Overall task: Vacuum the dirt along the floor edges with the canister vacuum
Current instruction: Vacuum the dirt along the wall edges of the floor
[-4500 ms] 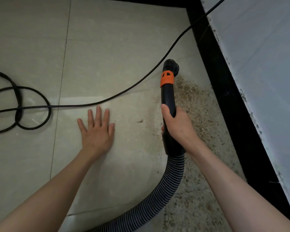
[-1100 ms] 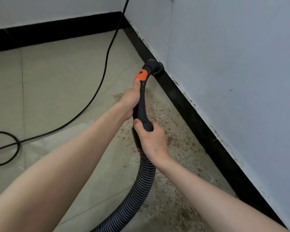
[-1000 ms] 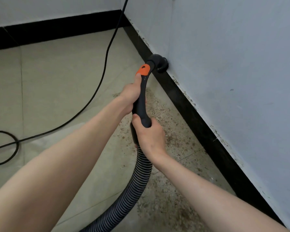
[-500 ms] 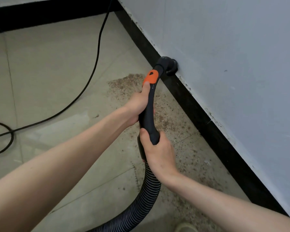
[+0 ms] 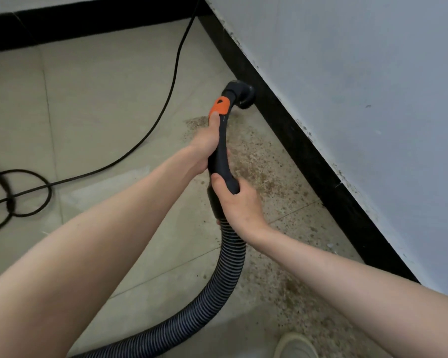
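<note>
Hands clamp the black vacuum wand (image 5: 221, 156) one above the other in the head view: the left hand (image 5: 204, 144) grips it higher up, thumb just under the orange collar (image 5: 219, 106), and the right hand (image 5: 237, 202) wraps the lower end where the ribbed hose (image 5: 225, 270) joins. The hose curves down and off toward the lower left. The round nozzle (image 5: 239, 95) sits at the floor edge, against the black skirting (image 5: 308, 161) below the pale wall (image 5: 373, 86). Brown dirt (image 5: 264, 174) speckles the tiles beside the skirting, under and behind the wand. A black power cord (image 5: 166, 99) trails across the floor to loops at the left. A light shoe (image 5: 295, 346) tip shows at the bottom.
</note>
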`<action>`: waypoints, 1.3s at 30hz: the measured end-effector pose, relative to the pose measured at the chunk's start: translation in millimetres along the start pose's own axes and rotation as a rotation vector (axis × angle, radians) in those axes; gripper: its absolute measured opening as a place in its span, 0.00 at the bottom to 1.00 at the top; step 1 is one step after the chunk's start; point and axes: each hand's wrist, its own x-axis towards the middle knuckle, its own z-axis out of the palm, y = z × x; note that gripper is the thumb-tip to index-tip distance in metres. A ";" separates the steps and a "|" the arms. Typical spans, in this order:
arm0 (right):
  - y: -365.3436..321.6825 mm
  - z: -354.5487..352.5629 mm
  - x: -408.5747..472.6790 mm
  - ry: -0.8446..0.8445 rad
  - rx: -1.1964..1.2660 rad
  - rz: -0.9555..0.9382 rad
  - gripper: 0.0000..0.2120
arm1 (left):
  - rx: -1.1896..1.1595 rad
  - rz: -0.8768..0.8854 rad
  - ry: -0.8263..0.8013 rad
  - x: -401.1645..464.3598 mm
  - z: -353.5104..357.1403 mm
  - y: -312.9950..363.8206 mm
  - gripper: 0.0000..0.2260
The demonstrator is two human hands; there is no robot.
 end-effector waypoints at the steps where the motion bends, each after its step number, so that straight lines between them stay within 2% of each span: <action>1: -2.1 3.3 3.9 -0.048 -0.005 -0.003 0.17 | -0.028 -0.012 0.048 2.8 -9.1 -2.5 0.27; 8: -10.2 28.2 15.4 -0.305 -0.100 -0.064 0.19 | -0.214 -0.099 0.273 4.0 -69.7 -19.2 0.22; 13: -11.6 30.6 19.9 -0.396 -0.098 -0.018 0.18 | -0.243 -0.158 0.302 4.9 -76.4 -25.6 0.25; 21: 0.5 14.7 25.3 -0.331 -0.036 0.040 0.17 | -0.203 -0.168 0.234 14.9 -49.2 -28.3 0.28; 32: -0.3 -11.2 53.5 -0.180 0.088 0.129 0.18 | 0.110 -0.090 0.193 44.7 5.3 0.2 0.29; 39: 10.8 -26.3 60.2 -0.097 0.113 0.138 0.17 | 0.204 -0.091 0.129 56.4 34.4 1.8 0.28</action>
